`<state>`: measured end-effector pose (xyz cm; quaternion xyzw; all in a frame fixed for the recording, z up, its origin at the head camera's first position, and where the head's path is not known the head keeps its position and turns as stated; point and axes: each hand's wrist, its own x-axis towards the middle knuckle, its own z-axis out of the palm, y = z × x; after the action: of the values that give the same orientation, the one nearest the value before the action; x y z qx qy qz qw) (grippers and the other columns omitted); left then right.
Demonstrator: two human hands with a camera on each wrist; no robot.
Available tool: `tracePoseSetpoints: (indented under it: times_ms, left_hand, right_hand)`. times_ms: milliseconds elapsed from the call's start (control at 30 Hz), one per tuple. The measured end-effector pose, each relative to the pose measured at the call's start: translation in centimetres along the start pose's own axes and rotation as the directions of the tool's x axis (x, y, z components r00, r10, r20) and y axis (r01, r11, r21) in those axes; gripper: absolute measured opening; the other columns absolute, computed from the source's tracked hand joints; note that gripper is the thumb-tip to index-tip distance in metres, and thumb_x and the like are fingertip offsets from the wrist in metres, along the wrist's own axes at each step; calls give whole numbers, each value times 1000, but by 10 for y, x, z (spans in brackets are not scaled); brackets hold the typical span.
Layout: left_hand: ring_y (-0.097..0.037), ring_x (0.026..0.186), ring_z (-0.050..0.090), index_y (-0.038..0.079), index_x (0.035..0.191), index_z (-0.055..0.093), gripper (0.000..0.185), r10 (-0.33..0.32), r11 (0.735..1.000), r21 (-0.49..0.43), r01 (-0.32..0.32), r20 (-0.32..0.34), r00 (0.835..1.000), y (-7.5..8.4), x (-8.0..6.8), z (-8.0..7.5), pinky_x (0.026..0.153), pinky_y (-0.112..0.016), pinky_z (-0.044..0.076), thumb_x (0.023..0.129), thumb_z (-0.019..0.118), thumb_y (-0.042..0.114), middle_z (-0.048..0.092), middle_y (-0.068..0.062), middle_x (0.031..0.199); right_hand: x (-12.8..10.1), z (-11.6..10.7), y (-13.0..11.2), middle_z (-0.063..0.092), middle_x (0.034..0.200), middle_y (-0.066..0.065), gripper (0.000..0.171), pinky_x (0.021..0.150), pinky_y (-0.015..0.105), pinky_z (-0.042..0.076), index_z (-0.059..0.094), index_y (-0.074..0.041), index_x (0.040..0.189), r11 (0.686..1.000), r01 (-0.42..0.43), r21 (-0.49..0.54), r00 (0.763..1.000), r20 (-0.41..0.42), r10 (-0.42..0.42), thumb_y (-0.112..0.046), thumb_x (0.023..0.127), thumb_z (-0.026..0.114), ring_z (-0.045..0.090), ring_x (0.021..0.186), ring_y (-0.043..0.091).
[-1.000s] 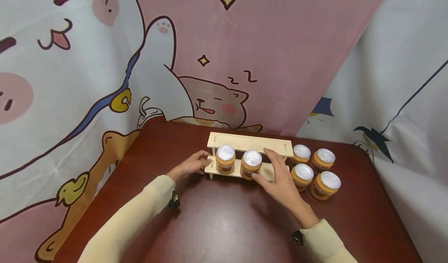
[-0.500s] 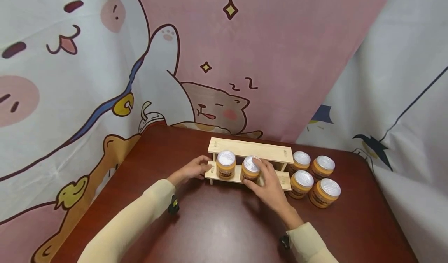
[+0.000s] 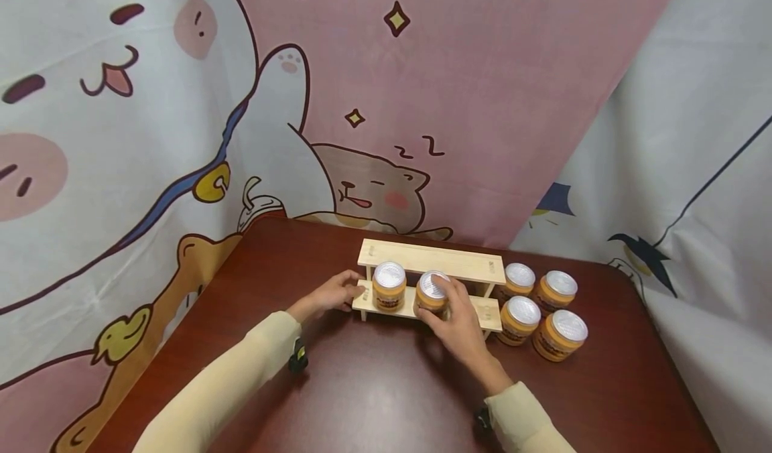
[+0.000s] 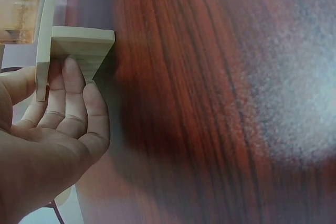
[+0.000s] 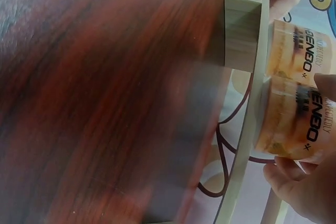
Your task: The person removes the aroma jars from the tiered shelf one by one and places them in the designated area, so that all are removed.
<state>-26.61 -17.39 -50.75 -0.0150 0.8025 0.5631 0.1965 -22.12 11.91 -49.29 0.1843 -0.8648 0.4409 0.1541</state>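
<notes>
A pale wooden two-tier rack (image 3: 429, 260) stands on the dark red table (image 3: 374, 386). Two orange jars with silver lids sit on its lower shelf. My right hand (image 3: 449, 309) grips the right jar (image 3: 431, 285), with the thumb and fingers on its sides (image 5: 294, 114). The left jar (image 3: 389, 283) stands free beside it (image 5: 294, 51). My left hand (image 3: 330, 295) holds the rack's left end, its fingers lying against the end post (image 4: 79, 45) and the thumb on the other side.
Several more orange jars (image 3: 543, 302) stand in a cluster on the table just right of the rack. A cartoon-print cloth (image 3: 181, 138) hangs behind and to the left. Bare tabletop lies in front of the rack.
My right hand moved left from the bare shelf beside the right jar and closed around that jar. My left hand stayed at the rack's left end.
</notes>
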Motion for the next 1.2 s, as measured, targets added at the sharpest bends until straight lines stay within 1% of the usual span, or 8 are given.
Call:
tracePoseSetpoints:
  times_ms: [133,267,567,700,833,933,1100,1200]
  left_hand:
    - [-17,84,66,7,133,50,34,-3,1000,0,3,-2,1000,-1,1,0,73,-34,55,103,55,23,70,-13,109]
    - [-18,86,66,7,133,50,35,-3,1000,7,3,-3,1000,-3,2,0,75,-36,56,103,56,24,70,-13,111]
    - [-18,84,66,6,131,50,35,4,1000,4,-4,-6,1000,-4,2,1,74,-37,56,102,57,24,69,-12,107]
    - [-18,85,66,6,131,50,35,0,1000,7,0,-7,1000,-3,3,0,75,-36,56,102,57,24,69,-11,106]
    - [-18,86,66,6,131,50,33,0,1000,13,-1,5,1000,-2,3,-1,75,-35,56,103,55,24,69,-9,105]
    - [-17,86,67,6,131,49,33,4,1000,13,-5,11,1000,-2,3,-1,76,-36,57,103,55,23,69,-10,105]
    - [-18,86,66,6,133,50,36,1,1000,15,-1,-1,1000,-2,4,0,78,-40,57,103,56,24,69,-13,109]
    - [-18,86,67,5,133,49,36,7,1000,15,-7,-4,1000,-3,3,1,78,-42,57,103,56,24,69,-14,109]
  right_hand:
    - [1,1,0,51,137,16,69,96,55,48,55,-18,138,1000,-31,3,1000,-2,31,-20,77,88,59,118,36]
    - [0,1,1,51,136,15,69,95,53,49,56,-17,137,999,-40,9,999,2,40,-19,77,89,60,117,35]
    - [1,1,1,52,133,15,67,94,50,49,57,-14,135,998,-40,57,999,4,40,-16,76,89,59,116,32]
    - [2,1,0,51,134,15,67,94,51,48,57,-14,135,997,-44,70,999,12,43,-15,76,88,58,117,33]
    - [3,0,0,51,135,15,67,95,51,48,56,-14,136,996,-50,72,999,21,49,-15,77,88,57,118,33]
    - [3,-1,0,52,133,14,67,95,51,48,56,-14,136,996,-44,76,999,17,43,-14,76,88,58,117,32]
    - [3,-3,-1,53,130,14,67,95,52,48,57,-14,135,997,-23,79,1000,7,23,-12,76,88,58,116,31]
    - [4,-4,-3,54,130,14,67,96,52,48,57,-14,135,997,-11,80,1000,3,11,-13,76,88,58,116,31]
